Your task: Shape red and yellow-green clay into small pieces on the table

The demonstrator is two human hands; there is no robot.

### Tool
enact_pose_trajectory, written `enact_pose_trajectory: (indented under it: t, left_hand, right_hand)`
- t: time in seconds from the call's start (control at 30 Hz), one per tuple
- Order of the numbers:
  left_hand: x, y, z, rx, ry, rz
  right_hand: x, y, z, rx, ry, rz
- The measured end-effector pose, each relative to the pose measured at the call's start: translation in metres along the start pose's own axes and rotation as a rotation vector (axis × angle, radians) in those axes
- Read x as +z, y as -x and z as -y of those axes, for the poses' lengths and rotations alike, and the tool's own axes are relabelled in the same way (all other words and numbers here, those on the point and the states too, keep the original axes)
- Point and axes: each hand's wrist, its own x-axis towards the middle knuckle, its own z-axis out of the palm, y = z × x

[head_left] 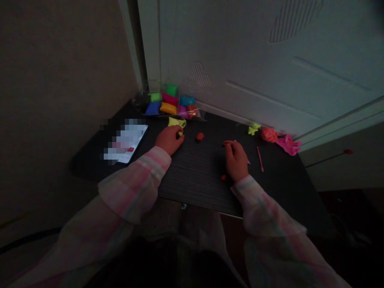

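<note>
My left hand (169, 140) is closed, a small bit of yellow clay (180, 134) showing between thumb and forefinger. Just beyond it lies an opened yellow clay packet (176, 122). A lump of red clay (199, 137) sits on the dark table (195, 176) between my hands. My right hand (237, 160) hangs low over the table with curled fingers; a pale edge shows beside it, but what it holds is hidden. Close to its wrist is a tiny red clay ball (223, 177). To its right lies a thin pink modelling tool (260, 159).
A clear bag of several coloured clay packets (168, 108) lies at the back left. A lit phone (133, 144) rests at the left. At the back right are a yellow-green clay figure (253, 129), a coral lump (269, 135) and a pink crumpled piece (289, 145). A white panel (240, 52) stands behind.
</note>
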Motion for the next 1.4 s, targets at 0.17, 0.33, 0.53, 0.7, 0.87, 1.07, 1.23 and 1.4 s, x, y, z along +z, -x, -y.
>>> enact_pose_trajectory:
  t: [0.17,0.33,0.53,0.7,0.87,1.07,1.23,1.4]
  left_hand:
    - [0.0,0.0,0.001,-0.003,0.003,-0.009]
    - [0.0,-0.001,0.0,-0.008,0.003,-0.008]
    - [0.0,-0.001,0.001,-0.016,0.001,-0.01]
    - [0.0,-0.001,0.0,-0.021,0.007,-0.005]
    - [0.0,-0.001,0.001,-0.026,0.003,-0.004]
    - [0.001,-0.001,0.001,-0.032,0.007,-0.012]
    - [-0.001,-0.001,0.001,-0.038,0.014,0.002]
    - [-0.002,-0.001,0.0,-0.053,-0.006,0.009]
  right_hand:
    - [0.002,0.006,0.009,-0.124,0.297,0.137]
    - [0.004,0.009,0.015,-0.171,0.455,0.187]
    - [0.004,0.005,0.004,-0.088,0.215,0.104]
    - [0.004,0.004,-0.002,-0.031,0.056,-0.01]
    - [0.003,0.009,0.015,-0.156,0.375,0.145]
    - [0.002,0.01,0.022,-0.196,0.455,0.171]
    - [0.004,0.005,0.003,-0.003,0.065,0.011]
    - [0.006,0.003,-0.003,0.02,0.001,-0.041]
